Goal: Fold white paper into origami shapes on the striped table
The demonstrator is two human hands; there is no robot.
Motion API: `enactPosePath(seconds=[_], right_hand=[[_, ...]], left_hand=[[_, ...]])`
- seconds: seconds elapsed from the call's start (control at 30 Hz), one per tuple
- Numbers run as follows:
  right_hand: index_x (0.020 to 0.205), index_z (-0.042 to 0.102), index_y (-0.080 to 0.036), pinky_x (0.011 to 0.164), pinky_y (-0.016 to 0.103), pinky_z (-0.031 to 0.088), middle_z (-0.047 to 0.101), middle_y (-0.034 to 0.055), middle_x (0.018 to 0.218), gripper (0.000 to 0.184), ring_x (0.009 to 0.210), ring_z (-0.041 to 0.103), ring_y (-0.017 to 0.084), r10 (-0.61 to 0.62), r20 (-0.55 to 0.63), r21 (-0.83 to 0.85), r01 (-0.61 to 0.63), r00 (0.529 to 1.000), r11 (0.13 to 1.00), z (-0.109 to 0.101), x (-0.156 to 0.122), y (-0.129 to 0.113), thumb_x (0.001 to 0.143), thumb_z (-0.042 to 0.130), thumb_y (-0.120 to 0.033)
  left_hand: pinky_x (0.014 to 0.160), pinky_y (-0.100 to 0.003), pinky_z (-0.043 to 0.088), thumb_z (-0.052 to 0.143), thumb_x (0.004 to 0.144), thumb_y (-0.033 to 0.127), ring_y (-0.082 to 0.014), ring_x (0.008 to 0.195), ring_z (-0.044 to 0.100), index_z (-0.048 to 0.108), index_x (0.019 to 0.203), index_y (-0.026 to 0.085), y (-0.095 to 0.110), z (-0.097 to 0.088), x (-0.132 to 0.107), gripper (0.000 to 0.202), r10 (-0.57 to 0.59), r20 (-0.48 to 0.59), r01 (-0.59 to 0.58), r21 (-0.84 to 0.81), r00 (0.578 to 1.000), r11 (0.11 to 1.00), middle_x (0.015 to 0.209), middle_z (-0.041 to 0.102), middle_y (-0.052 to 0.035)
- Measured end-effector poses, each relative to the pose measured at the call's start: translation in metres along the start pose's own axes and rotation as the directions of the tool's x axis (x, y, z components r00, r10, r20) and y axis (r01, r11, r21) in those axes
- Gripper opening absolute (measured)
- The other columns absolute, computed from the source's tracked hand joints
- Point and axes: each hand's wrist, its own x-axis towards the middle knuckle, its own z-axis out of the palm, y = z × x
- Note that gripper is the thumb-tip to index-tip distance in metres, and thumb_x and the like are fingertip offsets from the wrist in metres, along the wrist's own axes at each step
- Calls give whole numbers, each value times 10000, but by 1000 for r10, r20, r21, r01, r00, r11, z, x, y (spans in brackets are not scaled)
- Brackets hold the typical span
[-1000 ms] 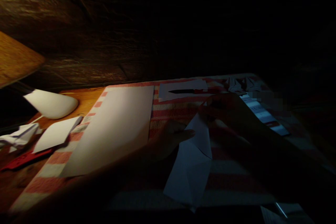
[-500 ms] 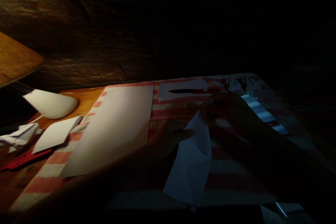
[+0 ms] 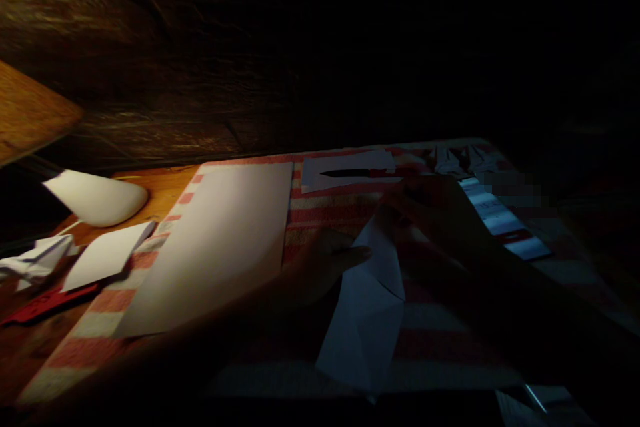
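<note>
Lighting poor; right half of the room is mostly sinking into black. A dark wall [image 3: 210, 67] is rising behind everything. Below it, a wooden surface [image 3: 173, 177] is carrying a red-and-white striped cloth [image 3: 95, 350]. A large blank sheet [image 3: 225, 233] is lying flat on the cloth's left part, catching the glow beside a lamp [image 3: 103, 199].

Item in hand: a folded sheet [image 3: 367, 320], slanting over the near middle of the cloth, between the two hands. Left hand [image 3: 327, 263]: grip is pinching the sheet's left edge, thumb lying on top. Right hand [image 3: 425, 203]: grip is closing on the narrow far tip; exact finger placement is being lost in shadow.

Progress, as judged: partway. Creases are showing across the sheet and the far end is tapering to a point, so some folding is evidently done. The near end is hanging wide and loose, so that portion seems to be left unshaped.

Smaller items: a glowing screen [image 3: 505, 217] is resting right of the right hand. A curved white paper [image 3: 105, 257] is partly covering a red object [image 3: 55, 303], unidentified. An angular folded paper [image 3: 40, 257] is sitting at far left. A dark-bladed knife [image 3: 345, 173] is lying across a small paper [image 3: 317, 181]. Two dim folded pieces [image 3: 445, 160] are standing near the cloth's far right corner.
</note>
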Motion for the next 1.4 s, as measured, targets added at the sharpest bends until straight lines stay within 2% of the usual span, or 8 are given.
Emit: enactPosePath(seconds=[0.17, 0.33, 0.47, 0.67, 0.93, 1.1, 1.23, 1.4], right_hand=[[690, 721, -166, 525, 285, 354, 677, 40, 640, 316, 577, 591, 156, -103, -81, -227, 82, 991, 970, 2, -2, -7, 873, 651, -414], [720, 742, -170, 539, 303, 334, 682, 48, 654, 323, 578, 583, 161, -134, -81, -288, 106, 988, 952, 2, -3, -6, 891, 630, -421], [705, 734, -173, 518, 297, 346, 684, 49, 645, 316, 552, 576, 156, -91, -89, -233, 68, 992, 970, 2, -3, -7, 891, 625, -403], [661, 691, -175, 542, 285, 417, 680, 46, 660, 294, 596, 612, 159, -13, -60, -24, 11, 998, 1000, 3, -2, -9, 888, 630, -352], [625, 657, -172, 544, 269, 463, 648, 29, 641, 293, 570, 591, 135, 30, -12, 223, -26, 999, 974, 4, -2, -10, 859, 665, -348], [643, 674, -176, 530, 266, 461, 651, 26, 642, 265, 566, 595, 139, 30, -65, 210, -15, 997, 978, 5, -3, -11, 851, 675, -341], [672, 682, -183, 543, 265, 468, 670, 28, 666, 235, 596, 618, 150, 27, -81, 209, -10, 996, 978, 5, -5, -11, 855, 674, -329], [656, 661, -179, 547, 268, 444, 653, 27, 651, 269, 607, 601, 149, -24, -60, 136, 32, 998, 990, 5, -5, -9, 870, 662, -341]], left_hand=[[459, -214, 346, 695, 791, 458, -113, 509, 538, 640, 584, 148, 2, 1, -1, 377, 2, -5, -2, 47, 1000, 999, 582, 618, -18], [454, -207, 349, 694, 798, 414, -106, 510, 534, 642, 579, 149, 8, 3, -4, 347, -9, -8, 9, -13, 1000, 1000, 586, 620, -21], [455, -211, 353, 708, 788, 390, -109, 507, 536, 651, 573, 148, 10, 3, -4, 329, -7, -7, 7, -45, 1000, 999, 579, 627, -28], [475, -215, 377, 749, 760, 349, -105, 493, 558, 685, 588, 139, 12, 1, -2, 279, -39, 11, 40, -130, 999, 991, 571, 653, -24], [478, -224, 432, 835, 693, 310, -122, 494, 602, 754, 654, 135, 19, -3, -3, 197, -118, 33, 122, -241, 992, 963, 599, 707, -39], [478, -232, 438, 851, 640, 318, -128, 476, 599, 748, 616, 137, 21, -5, 0, 210, -143, 37, 148, -230, 989, 962, 576, 701, -36], [497, -233, 430, 833, 660, 338, -124, 493, 598, 738, 616, 133, 16, -3, 0, 230, -124, -9, 120, -212, 992, 970, 588, 696, -36], [515, -233, 412, 793, 710, 388, -122, 526, 587, 711, 612, 134, 11, 0, -3, 284, -66, 6, 66, -160, 998, 985, 609, 681, -35]])
